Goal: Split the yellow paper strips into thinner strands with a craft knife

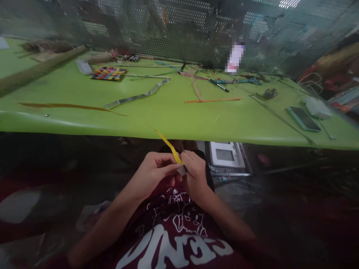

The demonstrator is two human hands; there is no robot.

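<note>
Both hands meet over my lap, just below the front edge of the green table (157,121). A thin yellow strip (168,145) rises from between them, its pointed end up and to the left. My left hand (157,168) pinches a small grey piece (182,170) at the base of that strip. The fingers of my right hand (195,168) are closed around the strip's lower end. How the yellow and grey pieces join is hidden by my fingers.
On the table lie a brown strip (64,106), a folded grey strip (137,97), an orange strip (213,100), a pen (219,85), a colourful woven piece (109,73) and a phone (303,118). A perforated panel (179,41) stands behind. A white framed object (227,154) sits below the table.
</note>
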